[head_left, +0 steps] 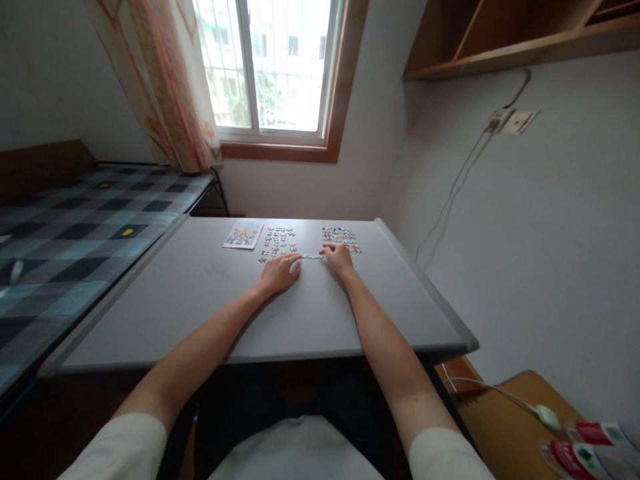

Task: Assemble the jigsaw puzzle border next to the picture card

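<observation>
A short strip of joined jigsaw puzzle pieces (312, 257) lies on the grey-white table (200, 300), between my hands. My left hand (281, 272) rests on the tabletop with its fingers stretched out, their tips at the strip's left end and the thumb apart. At the right end, my right hand (338, 259) has its fingers curled and pinched on a puzzle piece, mostly hidden by the fingertips. Loose jigsaw pieces (280, 240) are spread in rows beyond my left hand. Another cluster of pieces (339, 235) sits just behind my right hand, partly covered by it.
A colourful picture card (243, 235) lies at the table's far left. To the left stands a bed with a checked sheet (125, 200). Bottles with red labels (575, 457) and a white charger (547, 417) are on a wooden surface at lower right.
</observation>
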`<control>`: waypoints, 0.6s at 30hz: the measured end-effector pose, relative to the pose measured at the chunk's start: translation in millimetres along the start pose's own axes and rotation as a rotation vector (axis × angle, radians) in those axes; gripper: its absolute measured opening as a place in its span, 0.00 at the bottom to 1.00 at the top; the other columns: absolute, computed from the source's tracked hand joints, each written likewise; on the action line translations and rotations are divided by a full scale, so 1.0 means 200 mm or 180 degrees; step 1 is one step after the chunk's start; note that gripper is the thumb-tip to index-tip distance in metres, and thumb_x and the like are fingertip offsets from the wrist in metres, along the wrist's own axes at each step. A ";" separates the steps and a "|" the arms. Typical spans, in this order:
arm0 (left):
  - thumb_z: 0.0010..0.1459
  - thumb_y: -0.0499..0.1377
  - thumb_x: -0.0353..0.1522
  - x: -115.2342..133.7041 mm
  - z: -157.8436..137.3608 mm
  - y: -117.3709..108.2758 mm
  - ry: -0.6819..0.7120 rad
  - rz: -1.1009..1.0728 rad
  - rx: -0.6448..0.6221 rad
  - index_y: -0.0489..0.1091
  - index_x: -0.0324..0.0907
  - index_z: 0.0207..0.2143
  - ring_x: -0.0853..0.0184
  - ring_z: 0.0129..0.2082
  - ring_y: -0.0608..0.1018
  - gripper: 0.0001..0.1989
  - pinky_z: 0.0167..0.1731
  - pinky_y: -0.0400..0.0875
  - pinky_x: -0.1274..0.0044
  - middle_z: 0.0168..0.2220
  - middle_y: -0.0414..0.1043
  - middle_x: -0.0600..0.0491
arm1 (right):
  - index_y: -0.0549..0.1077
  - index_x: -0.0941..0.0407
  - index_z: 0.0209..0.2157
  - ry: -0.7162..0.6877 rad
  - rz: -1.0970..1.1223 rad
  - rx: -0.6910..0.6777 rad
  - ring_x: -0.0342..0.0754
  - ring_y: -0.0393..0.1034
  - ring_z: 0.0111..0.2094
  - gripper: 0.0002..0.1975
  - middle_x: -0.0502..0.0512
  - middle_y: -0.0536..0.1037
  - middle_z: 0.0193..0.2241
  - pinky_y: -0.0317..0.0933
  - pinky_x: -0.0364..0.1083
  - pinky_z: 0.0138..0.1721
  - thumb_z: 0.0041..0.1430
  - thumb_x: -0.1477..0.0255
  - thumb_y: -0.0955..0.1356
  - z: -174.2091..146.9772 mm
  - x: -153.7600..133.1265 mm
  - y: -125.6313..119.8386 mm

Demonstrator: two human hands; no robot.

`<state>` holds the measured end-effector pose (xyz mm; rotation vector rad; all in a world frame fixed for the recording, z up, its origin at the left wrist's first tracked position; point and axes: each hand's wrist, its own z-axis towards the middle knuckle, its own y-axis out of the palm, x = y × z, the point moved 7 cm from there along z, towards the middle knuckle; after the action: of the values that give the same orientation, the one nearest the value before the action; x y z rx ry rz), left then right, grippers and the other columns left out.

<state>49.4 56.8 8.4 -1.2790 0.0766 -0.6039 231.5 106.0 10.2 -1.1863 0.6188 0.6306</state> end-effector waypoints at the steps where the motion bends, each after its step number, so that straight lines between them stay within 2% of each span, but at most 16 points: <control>1: 0.60 0.50 0.37 0.00 0.00 0.00 0.0008 0.0034 -0.0023 0.66 0.48 0.54 0.62 0.49 0.74 0.20 0.46 0.69 0.73 0.55 0.68 0.56 | 0.79 0.59 0.34 -0.0040 -0.0017 -0.0049 0.47 0.75 0.39 0.14 0.55 0.81 0.29 0.62 0.41 0.46 0.53 0.76 0.62 0.00 -0.01 0.01; 7: 0.61 0.48 0.37 0.03 0.00 0.02 0.0038 0.0150 -0.0209 0.68 0.50 0.52 0.63 0.49 0.75 0.19 0.46 0.68 0.74 0.54 0.69 0.56 | 0.80 0.58 0.33 -0.0109 -0.0124 -0.0263 0.46 0.75 0.35 0.13 0.54 0.81 0.30 0.63 0.40 0.42 0.53 0.75 0.63 -0.02 -0.03 0.03; 14: 0.62 0.47 0.38 0.04 0.00 0.02 0.0040 0.0162 -0.0246 0.69 0.51 0.51 0.63 0.48 0.75 0.18 0.45 0.69 0.74 0.54 0.70 0.56 | 0.80 0.58 0.31 -0.0056 -0.0148 -0.0305 0.46 0.74 0.33 0.13 0.54 0.81 0.30 0.63 0.40 0.38 0.53 0.74 0.63 -0.01 -0.01 0.03; 18: 0.62 0.47 0.38 0.03 -0.01 0.02 0.0087 0.0166 -0.0213 0.69 0.51 0.51 0.63 0.48 0.75 0.18 0.44 0.69 0.73 0.54 0.70 0.57 | 0.80 0.59 0.33 -0.0046 -0.0047 -0.0238 0.46 0.75 0.35 0.13 0.54 0.81 0.30 0.63 0.40 0.40 0.52 0.75 0.63 0.00 0.00 0.03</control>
<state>56.2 52.9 6.5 -1.3296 0.1535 -0.5782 226.4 107.0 5.4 -1.2541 0.5780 0.6539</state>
